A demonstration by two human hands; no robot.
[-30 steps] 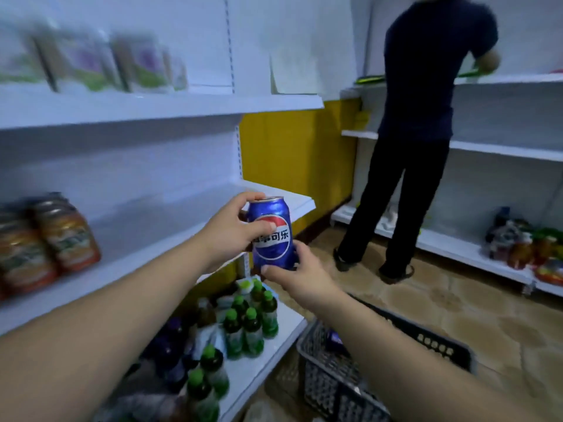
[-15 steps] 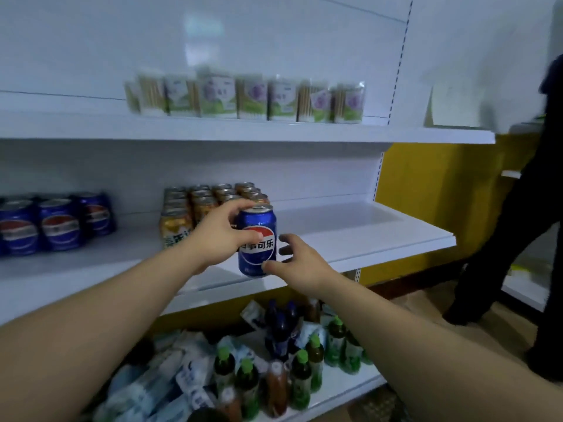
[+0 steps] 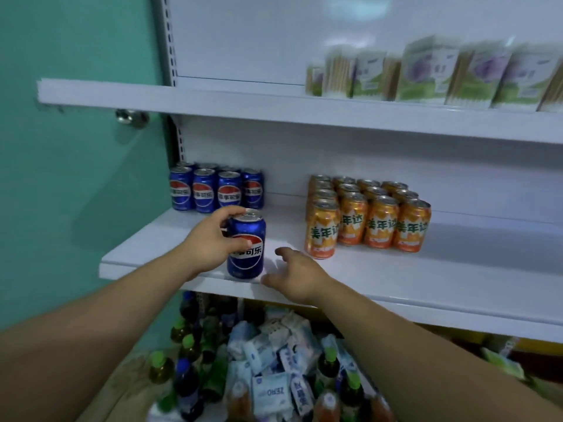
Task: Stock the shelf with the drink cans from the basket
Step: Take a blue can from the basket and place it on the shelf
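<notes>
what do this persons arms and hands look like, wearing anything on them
Two bare human arms. The left hand and right hand have no gloves, and no ring shows on the fingers in view. Both forearms are uncovered up to the picture's edge: no sleeve, watch, bracelet or strap shows on the left forearm or the right forearm.

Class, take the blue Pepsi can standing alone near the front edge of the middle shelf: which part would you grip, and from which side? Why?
Grip the Pepsi can round its upper side wall, coming from the front-left, as the left hand does. It stands upright at the front edge of the middle shelf; the row of Pepsi cans behind probably blocks a rear approach.
</notes>
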